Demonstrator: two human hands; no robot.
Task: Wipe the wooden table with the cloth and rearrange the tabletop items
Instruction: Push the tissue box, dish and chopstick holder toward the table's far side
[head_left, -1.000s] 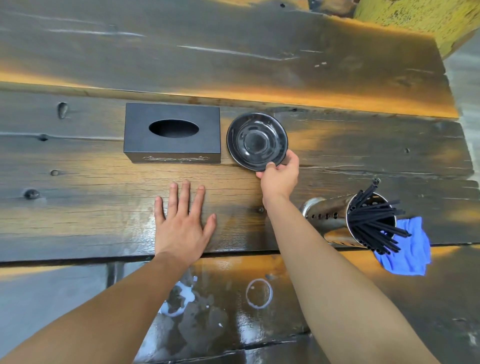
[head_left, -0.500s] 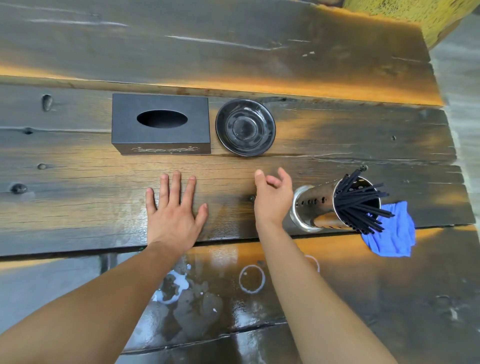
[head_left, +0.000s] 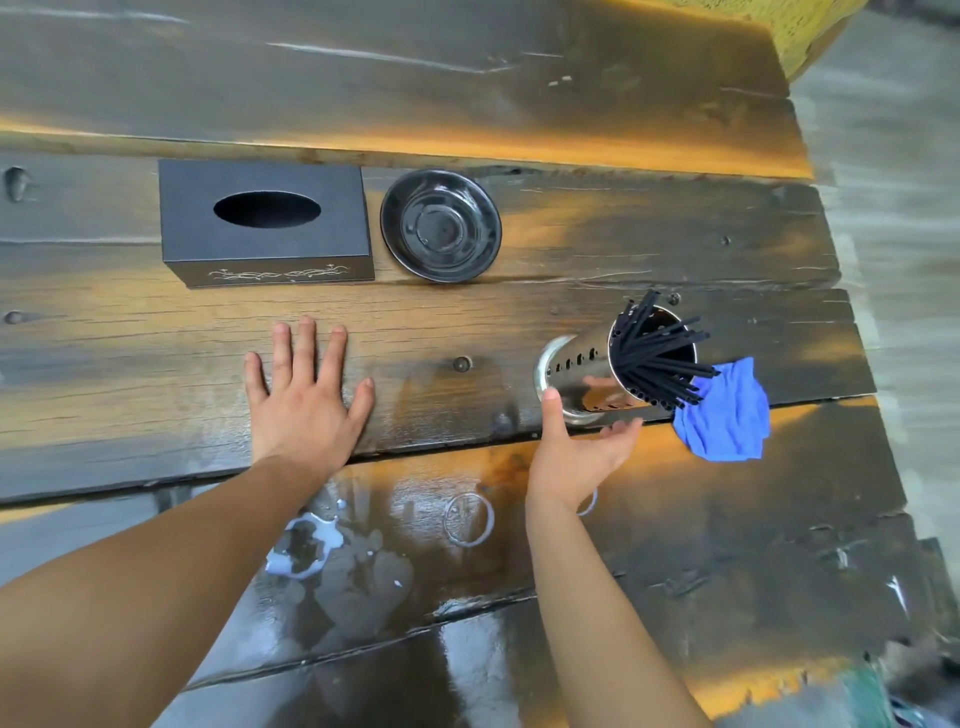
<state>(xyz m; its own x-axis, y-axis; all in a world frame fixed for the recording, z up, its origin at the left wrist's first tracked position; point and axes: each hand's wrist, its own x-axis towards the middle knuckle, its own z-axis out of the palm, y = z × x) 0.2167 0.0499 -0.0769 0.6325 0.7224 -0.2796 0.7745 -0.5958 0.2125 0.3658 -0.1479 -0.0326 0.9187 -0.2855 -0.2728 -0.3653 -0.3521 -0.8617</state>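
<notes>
The desk (head_left: 571, 130) is built of broad dark wooden planks, glossy and streaked with warm orange reflections. The nearest planks look wet, with pale ring marks (head_left: 467, 519) and a whitish smear (head_left: 306, 545) on them. Past the right edge lies a grey floor (head_left: 893, 208), and a yellow object (head_left: 810, 26) is cut off at the top right corner, so what it is cannot be told.

Both forearms enter from the bottom edge. The left hand (head_left: 304, 400) lies flat on the wood, palm down and fingers spread, holding nothing. The right hand (head_left: 576, 452) is open and cupped, thumb raised, right at the base of the metal holder (head_left: 582, 374); whether the fingers touch it is hard to make out, since its shiny wall mirrors them.

That holder, a perforated steel cylinder, appears tilted by the wide lens and is filled with black straws (head_left: 657, 358) fanning out of its mouth. The blue cloth (head_left: 727, 421) sits crumpled just beyond it near the desk's right edge, partly hidden by the straws.

Farther back, a black tissue box (head_left: 265, 223) (its oval slot shows only darkness) stands just beside an empty black saucer (head_left: 441, 226).
</notes>
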